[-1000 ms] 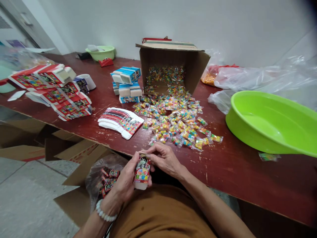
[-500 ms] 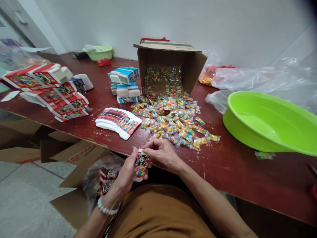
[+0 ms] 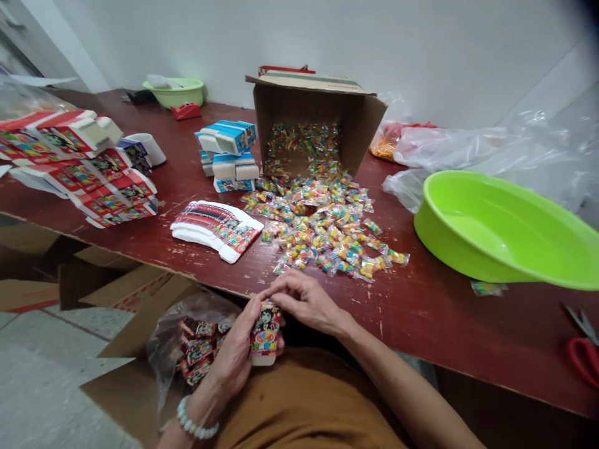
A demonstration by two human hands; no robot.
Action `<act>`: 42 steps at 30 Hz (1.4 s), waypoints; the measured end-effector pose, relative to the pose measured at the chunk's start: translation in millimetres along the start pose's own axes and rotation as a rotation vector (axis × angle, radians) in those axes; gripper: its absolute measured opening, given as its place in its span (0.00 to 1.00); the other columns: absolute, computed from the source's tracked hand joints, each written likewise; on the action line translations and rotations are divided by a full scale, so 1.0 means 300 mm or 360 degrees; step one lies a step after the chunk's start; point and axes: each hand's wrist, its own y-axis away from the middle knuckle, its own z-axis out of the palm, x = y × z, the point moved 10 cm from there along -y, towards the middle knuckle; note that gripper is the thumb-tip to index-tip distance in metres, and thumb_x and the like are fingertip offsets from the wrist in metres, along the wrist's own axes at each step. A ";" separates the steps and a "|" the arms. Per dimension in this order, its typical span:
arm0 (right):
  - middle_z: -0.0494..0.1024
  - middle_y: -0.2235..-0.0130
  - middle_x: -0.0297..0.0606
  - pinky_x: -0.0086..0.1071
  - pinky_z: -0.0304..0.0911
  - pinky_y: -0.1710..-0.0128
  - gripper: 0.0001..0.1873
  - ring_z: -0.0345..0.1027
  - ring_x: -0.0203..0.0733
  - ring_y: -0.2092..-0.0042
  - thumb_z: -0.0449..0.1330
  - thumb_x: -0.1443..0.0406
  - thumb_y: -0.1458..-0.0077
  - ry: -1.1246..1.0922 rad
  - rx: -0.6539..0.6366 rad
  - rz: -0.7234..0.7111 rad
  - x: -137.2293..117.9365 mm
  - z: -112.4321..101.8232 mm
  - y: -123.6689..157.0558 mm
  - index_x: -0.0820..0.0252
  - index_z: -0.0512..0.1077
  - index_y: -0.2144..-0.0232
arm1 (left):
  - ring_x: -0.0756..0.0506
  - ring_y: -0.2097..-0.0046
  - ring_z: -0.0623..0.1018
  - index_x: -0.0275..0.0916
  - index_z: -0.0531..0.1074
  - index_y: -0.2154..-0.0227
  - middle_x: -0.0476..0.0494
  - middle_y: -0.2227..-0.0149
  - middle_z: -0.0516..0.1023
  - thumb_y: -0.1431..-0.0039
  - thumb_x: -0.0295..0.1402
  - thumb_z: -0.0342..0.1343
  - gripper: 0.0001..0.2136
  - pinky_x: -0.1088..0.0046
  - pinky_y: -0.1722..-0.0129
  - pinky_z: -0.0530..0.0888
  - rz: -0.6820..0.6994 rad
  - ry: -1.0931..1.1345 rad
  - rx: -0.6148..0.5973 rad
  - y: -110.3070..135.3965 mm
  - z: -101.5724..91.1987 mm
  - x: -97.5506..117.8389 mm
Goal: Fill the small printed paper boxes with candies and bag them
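At lower centre we see the left hand point(image 3: 236, 349) wrapped around a small printed carton point(image 3: 264, 333), held upright just below the bench point(image 3: 444, 312) edge. The right hand point(image 3: 304, 302) pinches its top with curled fingertips. We judge the step is closing the top flap, and tucking it calls for a steady grip. Just left, a plastic bag point(image 3: 166, 337) holds similar cartons. At upper centre, a tipped cardboard box point(image 3: 318, 106) spills candy packets point(image 3: 322, 224). A green basin point(image 3: 496, 231) stands at right.

The small box point(image 3: 265, 333) you hold has bright print, but no words can be read. The piles of boxes point(image 3: 100, 187) are too blurry to read.
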 end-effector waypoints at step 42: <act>0.76 0.60 0.37 0.33 0.65 0.56 0.12 0.70 0.37 0.59 0.59 0.66 0.43 -0.0649 0.0119 0.0222 -0.003 -0.054 0.002 0.57 0.69 0.55 | 0.49 0.76 0.75 0.41 0.63 0.54 0.48 0.69 0.77 0.43 0.38 0.54 0.15 0.76 0.76 0.69 0.0131 -0.0696 -0.0327 0.001 0.034 0.088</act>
